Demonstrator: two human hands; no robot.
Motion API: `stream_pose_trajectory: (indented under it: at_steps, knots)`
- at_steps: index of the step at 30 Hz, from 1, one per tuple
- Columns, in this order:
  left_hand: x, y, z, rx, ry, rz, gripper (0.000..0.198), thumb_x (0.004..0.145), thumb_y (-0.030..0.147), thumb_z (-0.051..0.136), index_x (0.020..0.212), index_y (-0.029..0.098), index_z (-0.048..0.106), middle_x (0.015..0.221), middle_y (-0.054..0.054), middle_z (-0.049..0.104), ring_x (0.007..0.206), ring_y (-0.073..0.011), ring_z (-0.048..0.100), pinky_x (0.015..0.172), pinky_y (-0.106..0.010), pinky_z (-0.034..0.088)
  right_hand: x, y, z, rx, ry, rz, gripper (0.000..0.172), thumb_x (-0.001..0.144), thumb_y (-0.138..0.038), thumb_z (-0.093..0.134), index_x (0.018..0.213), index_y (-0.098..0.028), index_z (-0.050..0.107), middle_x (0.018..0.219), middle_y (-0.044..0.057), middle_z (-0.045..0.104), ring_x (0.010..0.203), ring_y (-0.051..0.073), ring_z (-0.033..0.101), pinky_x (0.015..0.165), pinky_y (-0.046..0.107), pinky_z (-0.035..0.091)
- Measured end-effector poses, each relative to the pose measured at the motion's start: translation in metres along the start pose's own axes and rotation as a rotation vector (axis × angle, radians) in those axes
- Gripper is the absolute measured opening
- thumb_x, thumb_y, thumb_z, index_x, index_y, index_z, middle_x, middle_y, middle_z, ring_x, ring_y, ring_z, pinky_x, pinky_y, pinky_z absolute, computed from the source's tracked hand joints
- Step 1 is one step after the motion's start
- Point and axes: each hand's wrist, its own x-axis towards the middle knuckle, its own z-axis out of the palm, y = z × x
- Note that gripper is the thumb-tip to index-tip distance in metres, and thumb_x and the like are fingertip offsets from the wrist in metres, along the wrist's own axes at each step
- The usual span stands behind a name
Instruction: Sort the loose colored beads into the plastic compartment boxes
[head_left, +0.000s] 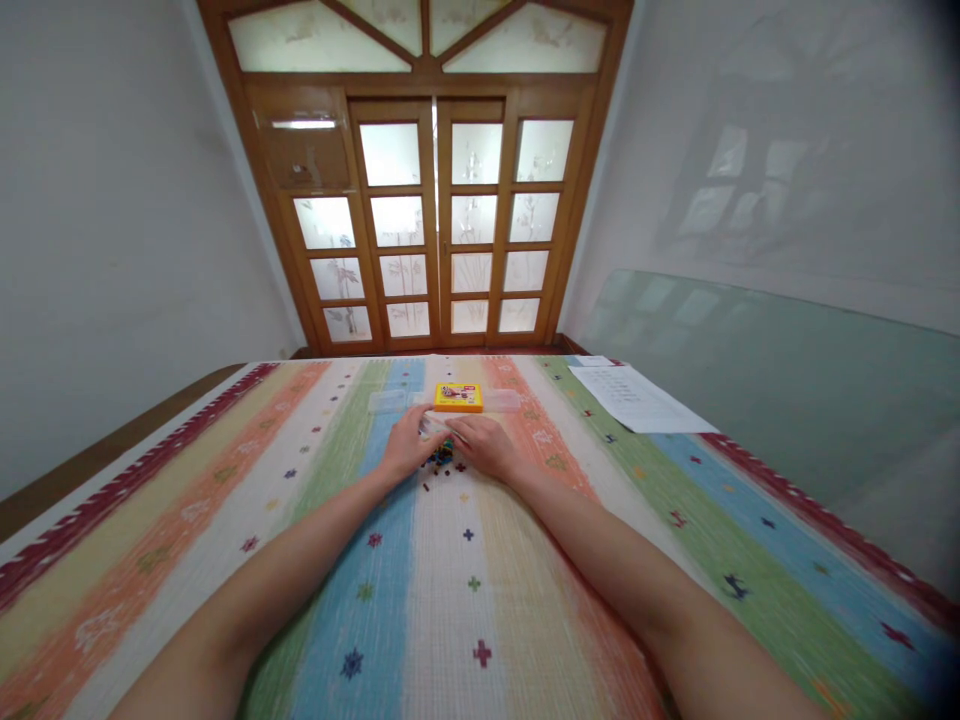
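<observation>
Whitish translucent bag (434,424), left hand (406,440) and right hand (484,445) fingers gripping it, tiny multicoloured pieces (443,453) piled close by

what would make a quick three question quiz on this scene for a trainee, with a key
1. Which colour is the box?
A) blue
B) yellow
C) green

2. True or false: the paper sheets lie to the right of the box.

3. Which is nearer the glazed doors, the box or the pile of small pieces?

Key: 1. B; 2. true; 3. the box
</observation>
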Motion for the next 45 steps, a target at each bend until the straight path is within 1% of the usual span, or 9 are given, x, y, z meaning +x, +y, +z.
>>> stream_pose_trajectory:
  at_steps: [6,10,17,22,28,36,38,42,45]
  knots:
    - [-0.009,0.005,0.000,0.001,0.037,-0.054,0.053,0.088,0.048,0.074,0.133,0.024,0.060,0.124,-0.012,0.068,0.105,-0.0271,0.068,0.095,-0.044,0.054,0.000,0.000,0.011,-0.063,-0.013,-0.008,0.022,0.098,-0.013,0.056,0.117,-0.016,0.068,0.099,0.011,0.076,0.091,0.022,0.072,0.084,0.033,0.057]
    - [-0.016,0.008,-0.002,-0.045,0.001,-0.017,0.070,0.081,0.040,0.080,0.144,0.025,0.053,0.119,-0.009,0.069,0.105,-0.0267,0.067,0.098,-0.045,0.053,0.000,0.008,0.013,-0.097,0.056,0.091,0.027,0.098,-0.009,0.050,0.116,-0.017,0.067,0.097,0.010,0.075,0.088,0.021,0.071,0.081,0.031,0.056]
    - [-0.012,0.003,-0.016,-0.136,-0.034,0.104,0.082,0.083,0.025,0.072,0.158,0.027,0.040,0.153,-0.012,0.053,0.136,-0.0274,0.055,0.117,-0.045,0.043,-0.005,0.021,0.009,-0.070,0.192,0.152,0.027,0.096,-0.013,0.047,0.117,-0.019,0.065,0.097,0.009,0.075,0.085,0.022,0.070,0.078,0.033,0.057]
    - [-0.009,-0.011,-0.024,-0.174,-0.083,0.079,0.074,0.091,0.020,0.061,0.161,0.031,0.039,0.147,-0.008,0.062,0.126,-0.0233,0.065,0.116,-0.046,0.046,-0.006,0.020,0.008,-0.046,0.236,0.158,0.026,0.094,-0.014,0.048,0.113,-0.020,0.065,0.095,0.009,0.074,0.084,0.023,0.069,0.077,0.034,0.057]
    - [-0.005,-0.027,-0.030,-0.079,-0.091,0.098,0.061,0.094,0.018,0.055,0.153,0.032,0.053,0.138,-0.005,0.069,0.121,-0.0260,0.068,0.110,-0.047,0.052,-0.007,0.015,0.003,0.014,0.214,0.098,0.034,0.089,-0.014,0.050,0.117,-0.021,0.066,0.102,0.009,0.073,0.091,0.024,0.069,0.083,0.038,0.059]
    - [-0.004,-0.028,-0.037,-0.021,-0.024,0.152,0.040,0.102,0.027,0.047,0.135,0.032,0.069,0.125,-0.006,0.076,0.115,-0.0258,0.071,0.107,-0.046,0.054,-0.003,0.007,-0.010,0.039,0.151,-0.004,0.036,0.094,-0.012,0.047,0.123,-0.022,0.066,0.106,0.011,0.072,0.100,0.025,0.068,0.088,0.042,0.059]
    - [-0.003,-0.025,-0.036,-0.075,0.033,0.101,0.035,0.101,0.031,0.052,0.130,0.032,0.071,0.124,-0.006,0.076,0.114,-0.0266,0.071,0.107,-0.047,0.054,-0.001,0.005,-0.011,0.049,0.140,-0.031,0.039,0.096,-0.013,0.046,0.131,-0.023,0.063,0.113,0.012,0.071,0.107,0.026,0.068,0.093,0.043,0.059]
    - [0.004,-0.012,-0.027,-0.340,0.201,-0.166,0.036,0.095,0.039,0.061,0.128,0.027,0.068,0.123,-0.007,0.075,0.114,-0.0268,0.071,0.103,-0.047,0.057,0.004,-0.004,-0.013,0.077,0.134,-0.106,0.050,0.100,-0.016,0.050,0.149,-0.024,0.051,0.138,0.014,0.064,0.127,0.027,0.062,0.106,0.047,0.057]
    - [0.007,0.004,-0.021,-0.679,0.123,-0.304,0.046,0.092,0.042,0.064,0.135,0.025,0.061,0.129,-0.009,0.071,0.114,-0.0271,0.071,0.096,-0.045,0.061,0.008,-0.011,-0.016,0.061,0.095,-0.120,0.054,0.100,-0.013,0.052,0.151,-0.030,0.050,0.154,0.012,0.053,0.141,0.027,0.054,0.114,0.049,0.053]
